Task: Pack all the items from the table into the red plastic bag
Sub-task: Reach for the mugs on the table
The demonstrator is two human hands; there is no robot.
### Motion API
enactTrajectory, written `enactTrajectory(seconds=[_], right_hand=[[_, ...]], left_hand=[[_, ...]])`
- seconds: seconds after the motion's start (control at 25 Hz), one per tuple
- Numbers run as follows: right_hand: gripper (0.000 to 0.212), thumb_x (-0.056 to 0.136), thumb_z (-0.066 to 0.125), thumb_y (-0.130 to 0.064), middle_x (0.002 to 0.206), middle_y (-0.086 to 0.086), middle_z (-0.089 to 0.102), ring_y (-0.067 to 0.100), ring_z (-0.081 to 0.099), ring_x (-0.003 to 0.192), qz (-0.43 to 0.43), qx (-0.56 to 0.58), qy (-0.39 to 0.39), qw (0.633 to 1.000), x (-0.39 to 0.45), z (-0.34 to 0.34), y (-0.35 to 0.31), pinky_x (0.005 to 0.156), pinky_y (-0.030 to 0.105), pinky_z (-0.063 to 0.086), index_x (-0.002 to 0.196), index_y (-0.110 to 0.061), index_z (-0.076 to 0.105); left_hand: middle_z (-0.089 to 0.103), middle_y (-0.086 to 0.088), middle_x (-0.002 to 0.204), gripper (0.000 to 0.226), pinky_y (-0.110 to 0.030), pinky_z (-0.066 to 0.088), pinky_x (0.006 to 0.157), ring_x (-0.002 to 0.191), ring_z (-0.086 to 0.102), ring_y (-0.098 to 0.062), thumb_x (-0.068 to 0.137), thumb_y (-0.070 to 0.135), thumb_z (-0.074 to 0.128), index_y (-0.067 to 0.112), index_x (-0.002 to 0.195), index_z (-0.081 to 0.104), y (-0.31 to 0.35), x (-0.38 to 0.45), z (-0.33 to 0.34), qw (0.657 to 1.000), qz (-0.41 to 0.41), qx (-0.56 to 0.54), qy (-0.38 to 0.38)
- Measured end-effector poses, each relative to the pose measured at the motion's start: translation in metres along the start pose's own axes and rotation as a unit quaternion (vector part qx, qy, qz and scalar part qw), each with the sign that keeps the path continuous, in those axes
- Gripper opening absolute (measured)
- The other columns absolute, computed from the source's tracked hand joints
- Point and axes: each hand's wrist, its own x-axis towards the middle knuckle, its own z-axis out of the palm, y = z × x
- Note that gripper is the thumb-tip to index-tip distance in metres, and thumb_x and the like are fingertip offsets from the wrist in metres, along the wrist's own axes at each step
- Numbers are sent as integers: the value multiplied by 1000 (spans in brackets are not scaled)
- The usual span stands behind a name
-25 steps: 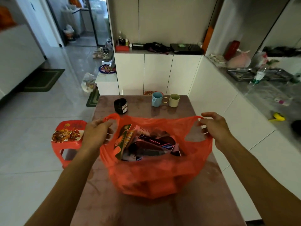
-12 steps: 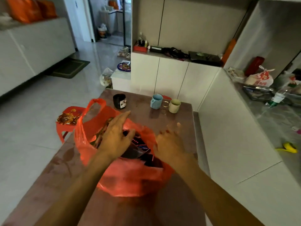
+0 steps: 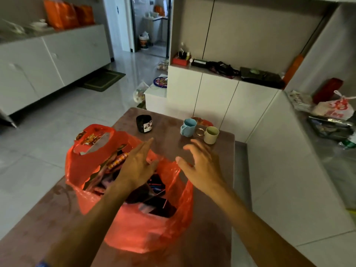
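- I see my left hand (image 3: pixel 137 166) above the open mouth of the bag (image 3: pixel 134 228), fingers straight and together, pointing toward the far end of the table (image 3: pixel 215 209); it grips nothing.
- My right hand (image 3: pixel 200 166) hangs over the bag's right rim, fingers spread and slightly bent, thumb out to the left, holding nothing.
- The 2 hands are apart, with a gap between them over the bag's far edge.
- The red bag sits on the near half of the table, mouth open, its left handle loop (image 3: pixel 94 135) standing up.
- Inside the bag I make out packets (image 3: pixel 113 164) with orange print on the left and dark flat boxes (image 3: pixel 159 203) toward the right; I cannot tell what they are.
- 3 things stand on the far end of the table, well apart from the bag: a black cup (image 3: pixel 144 123) on the left, a blue mug (image 3: pixel 188 127), and just right of it a cream mug (image 3: pixel 211 135).
- The 2 mugs stand upright, handles facing each other.
- A white cabinet (image 3: pixel 217 97) stands beyond the table.
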Motion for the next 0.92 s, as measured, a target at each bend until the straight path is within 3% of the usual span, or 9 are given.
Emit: enactTrajectory(seconds=[0.12, 0.28, 0.44, 0.6, 0.72, 0.84, 0.92], right_hand=[[41, 93, 53, -51, 130, 0, 56, 16, 55, 113, 45, 76, 27, 996, 46, -10, 27, 90, 38, 52, 121, -21, 58], [39, 90, 66, -35, 127, 1, 60, 19, 60, 104, 81, 10, 22, 996, 119, 5, 102, 73, 26, 46, 126, -22, 57], [52, 91, 64, -39, 136, 5, 53, 27, 58, 111, 137, -53, -20, 989, 190, 57, 192, 80, 35, 50, 139, -30, 44], [70, 91, 64, -32, 156, 9, 30, 34, 39, 134, 188, -143, -77, 969, 230, 113, 274, 104, 50, 42, 149, -32, 25], [83, 81, 74, -18, 149, 11, 36, 35, 46, 125, 181, -156, -79, 968, 255, 136, 325, 97, 48, 45, 146, -27, 24], [41, 89, 64, -13, 127, 12, 57, 29, 60, 105, 210, -115, -117, 964, 269, 150, 352, 77, 35, 50, 127, -18, 49], [16, 93, 59, -15, 112, 8, 64, 25, 63, 94, 153, -103, -119, 976, 259, 158, 349, 69, 30, 48, 109, -16, 59]], left_hand=[[30, -10, 154, 77, -41, 29, 113, 138, 31, -30, 88, 29, 63, 21, 151, 18, 6, 37, 13, 1000, 4, 22, -10], [17, -8, 159, 83, -51, 31, 113, 142, 23, -31, 89, 34, 60, 28, 151, 6, 5, 109, 41, 993, -1, 109, -39], [9, -6, 160, 90, -50, 24, 114, 145, 15, -31, 86, 35, 62, 31, 150, -1, -1, 198, 91, 970, -64, 225, -66], [21, -6, 156, 92, -49, 30, 110, 140, 25, -32, 83, 31, 66, 27, 150, 3, 7, 274, 165, 937, -33, 316, -144], [23, -7, 155, 90, -49, 30, 109, 138, 28, -31, 84, 32, 63, 25, 150, 2, 8, 303, 204, 924, -16, 341, -174], [22, -5, 156, 89, -48, 32, 109, 137, 31, -29, 84, 34, 62, 26, 150, 2, 1, 302, 226, 914, -6, 351, -206], [24, -3, 155, 85, -47, 35, 109, 137, 31, -27, 85, 34, 62, 27, 150, 7, -5, 297, 222, 923, -25, 324, -205]])
